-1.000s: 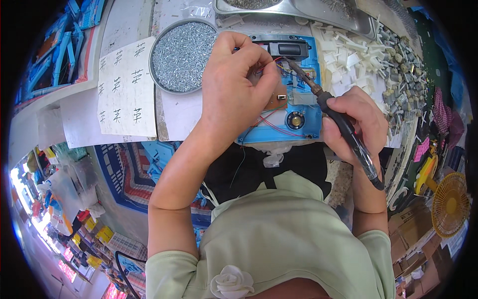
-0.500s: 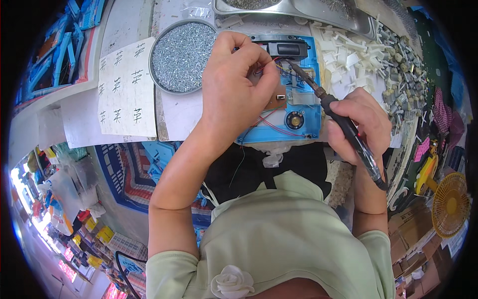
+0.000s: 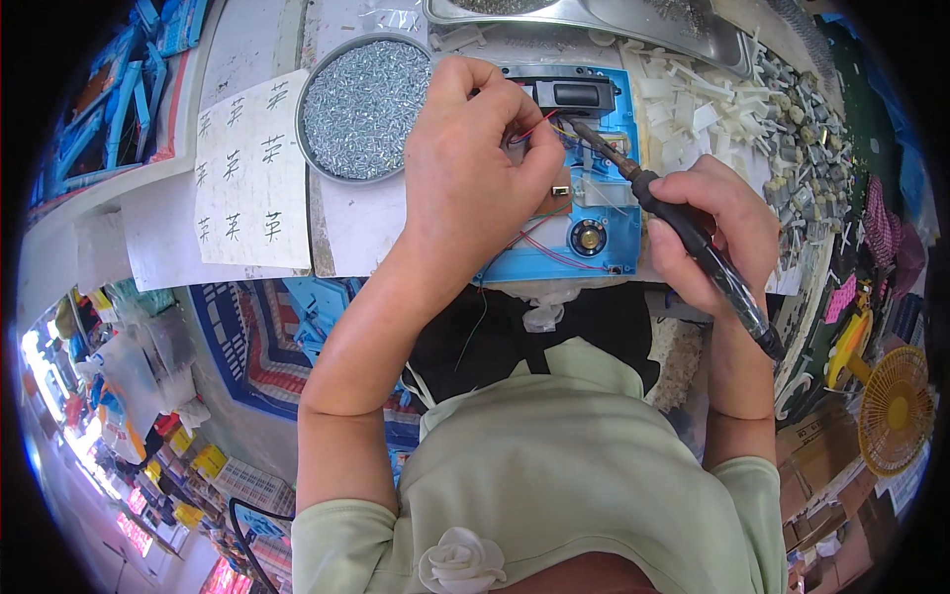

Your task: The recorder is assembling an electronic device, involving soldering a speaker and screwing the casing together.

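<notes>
A blue plastic housing [image 3: 617, 230] lies on the worktable, with a black rectangular part [image 3: 577, 95] at its far end and a small round speaker [image 3: 588, 237] near its front. My right hand [image 3: 720, 228] grips a black-handled soldering iron [image 3: 683, 224]. Its metal tip points into the housing just below the black part, close to some thin wires. My left hand [image 3: 480, 158] is bent over the housing's left side, thumb and fingers pinched on a thin red wire [image 3: 540, 125]. That hand hides much of the circuit board beneath it.
A round tray of small metal screws [image 3: 364, 109] stands left of my left hand, beside a handwritten sheet [image 3: 255, 178]. White plastic pieces [image 3: 693, 114] and small grey parts [image 3: 807, 168] are heaped on the right. A metal tray [image 3: 594, 20] lies at the back.
The soldering iron's handle has swung slightly right and its tip has shifted a little. My left hand has moved slightly to the right, still pinched.
</notes>
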